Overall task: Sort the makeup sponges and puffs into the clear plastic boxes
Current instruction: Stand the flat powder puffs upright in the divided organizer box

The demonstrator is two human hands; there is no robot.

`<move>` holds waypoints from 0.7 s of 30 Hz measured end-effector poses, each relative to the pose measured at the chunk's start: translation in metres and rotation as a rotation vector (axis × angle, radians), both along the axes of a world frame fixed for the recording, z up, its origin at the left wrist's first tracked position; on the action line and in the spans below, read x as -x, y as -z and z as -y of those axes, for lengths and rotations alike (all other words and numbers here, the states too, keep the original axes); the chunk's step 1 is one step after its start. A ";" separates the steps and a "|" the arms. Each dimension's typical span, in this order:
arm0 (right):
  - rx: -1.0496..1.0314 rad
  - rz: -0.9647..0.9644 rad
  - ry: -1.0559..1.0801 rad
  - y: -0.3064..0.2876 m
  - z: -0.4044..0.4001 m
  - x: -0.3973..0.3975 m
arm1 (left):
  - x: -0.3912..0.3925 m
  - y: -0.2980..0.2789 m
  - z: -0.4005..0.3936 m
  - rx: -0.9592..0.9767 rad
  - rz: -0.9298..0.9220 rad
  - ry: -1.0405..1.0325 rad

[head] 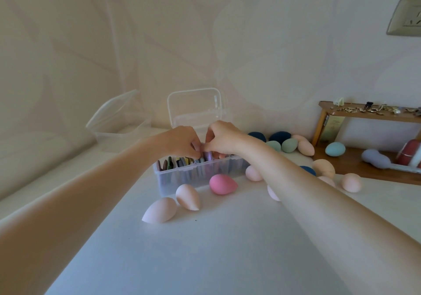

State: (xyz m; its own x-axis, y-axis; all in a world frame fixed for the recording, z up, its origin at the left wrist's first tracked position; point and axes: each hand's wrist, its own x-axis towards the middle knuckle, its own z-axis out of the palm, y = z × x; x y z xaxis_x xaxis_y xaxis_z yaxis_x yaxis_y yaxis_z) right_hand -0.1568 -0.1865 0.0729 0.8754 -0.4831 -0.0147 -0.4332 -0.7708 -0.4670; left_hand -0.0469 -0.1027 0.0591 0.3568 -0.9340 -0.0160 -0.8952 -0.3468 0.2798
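Both hands are working over the clear box (200, 173), whose lid (194, 107) is standing open behind it. The left hand (180, 142) and right hand (222, 138) are meeting above the row of flat puffs (180, 161) standing on edge inside it, fingers curled and seemingly pinching a lilac puff (207, 154), though blur is hiding the exact hold. In front of the box, a pink sponge (222, 184) and two pale sponges (188, 196) are lying on the white table (205, 249). A second box (120, 126) is sitting open to its left.
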 end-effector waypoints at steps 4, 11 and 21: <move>0.197 -0.036 -0.028 0.009 -0.007 -0.005 | 0.001 -0.001 -0.001 -0.002 -0.005 0.008; 0.169 -0.046 -0.043 0.004 -0.005 -0.005 | 0.007 -0.005 -0.003 0.038 0.036 0.010; 0.240 0.061 -0.094 0.016 -0.002 0.010 | 0.015 -0.002 -0.004 0.155 0.038 -0.019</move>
State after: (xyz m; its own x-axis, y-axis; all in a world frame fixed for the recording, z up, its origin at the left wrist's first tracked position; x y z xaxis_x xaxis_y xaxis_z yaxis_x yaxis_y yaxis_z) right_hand -0.1671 -0.1849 0.0566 0.9125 -0.3826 0.1449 -0.3307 -0.8983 -0.2894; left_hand -0.0619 -0.0983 0.0607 0.3722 -0.9173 0.1419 -0.9000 -0.3192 0.2969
